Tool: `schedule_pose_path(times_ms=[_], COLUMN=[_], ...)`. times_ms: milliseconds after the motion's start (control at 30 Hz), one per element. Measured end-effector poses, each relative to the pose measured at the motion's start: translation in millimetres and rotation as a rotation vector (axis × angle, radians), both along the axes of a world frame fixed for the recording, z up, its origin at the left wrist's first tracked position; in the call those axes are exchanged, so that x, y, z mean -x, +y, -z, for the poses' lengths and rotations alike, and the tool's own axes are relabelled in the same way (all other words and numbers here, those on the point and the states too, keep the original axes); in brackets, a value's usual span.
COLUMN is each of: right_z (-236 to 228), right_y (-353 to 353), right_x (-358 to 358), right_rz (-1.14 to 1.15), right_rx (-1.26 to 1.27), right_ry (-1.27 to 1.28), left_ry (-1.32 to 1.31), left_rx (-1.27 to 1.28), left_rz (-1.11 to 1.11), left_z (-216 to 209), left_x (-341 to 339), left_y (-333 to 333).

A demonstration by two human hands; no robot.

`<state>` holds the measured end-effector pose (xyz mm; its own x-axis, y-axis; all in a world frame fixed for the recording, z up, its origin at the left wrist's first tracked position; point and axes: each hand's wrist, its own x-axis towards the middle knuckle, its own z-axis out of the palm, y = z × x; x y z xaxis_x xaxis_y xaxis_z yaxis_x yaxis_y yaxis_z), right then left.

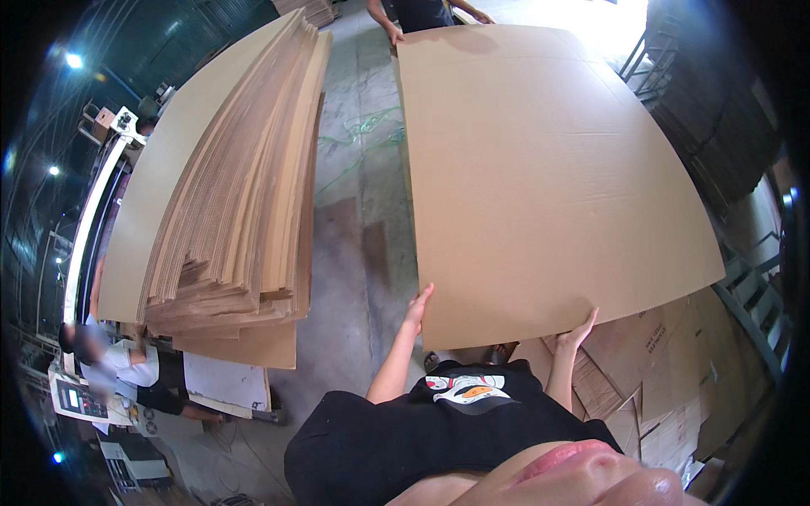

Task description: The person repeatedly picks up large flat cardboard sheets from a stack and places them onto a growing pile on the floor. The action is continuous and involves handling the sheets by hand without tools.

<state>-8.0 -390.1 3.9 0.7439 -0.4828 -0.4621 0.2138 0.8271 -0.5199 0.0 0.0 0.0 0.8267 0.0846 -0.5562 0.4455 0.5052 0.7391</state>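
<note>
A large flat cardboard sheet [548,185] spans the space in front of me. My left hand [419,305] grips its near left corner, thumb up along the side edge. Farther right, my right hand [578,329] holds the near edge, with its thumb on top and the other fingers hidden beneath. At the far end, another person's hand [394,35] holds the sheet's far left corner. That person's other hand [483,17] is by the far edge. Whether one sheet or several lie together, I cannot tell.
To the left stands a tall stack of cardboard sheets [245,194], with uneven edges. A person in a white shirt [139,367] is near a machine's control panel [80,400]. Green strapping [363,126] lies on the concrete floor [350,278]. Flattened cardboard [666,363] lies at right, by metal racking [751,295].
</note>
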Motion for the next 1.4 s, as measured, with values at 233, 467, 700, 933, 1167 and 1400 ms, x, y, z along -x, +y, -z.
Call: schedule_pose_path(times_ms=[233,467,700,933,1167,1400], right_z=[-1.8,-1.6,-10.8,-7.2,-33.5,-29.2], right_y=[-2.1,-0.1,2.7,1.8,12.2,7.9], right_x=[-2.8,0.9,2.8,2.7,3.5,3.9], right_rz=[0.006,0.003,-0.012,-0.009,-0.029,-0.023], right_rx=[0.003,-0.006,-0.032,0.006,-0.008,-0.023], right_ry=[-0.020,-0.004,0.051,0.057,0.086,0.064], left_ry=[-0.009,0.004,0.006,-0.012,-0.010,-0.023], left_rx=[0.024,0.040,0.006,0.020,-0.016,0.027], left_rz=[-0.010,0.010,0.004,0.018,0.021,0.021], left_z=[-17.4,-3.7,-2.8,-2.7,3.9,-7.8], left_x=[-2.6,-2.1,0.1,-0.3,-0.9,2.0], left_y=[-9.1,-2.4,-2.0,-3.5,2.4,-4.6])
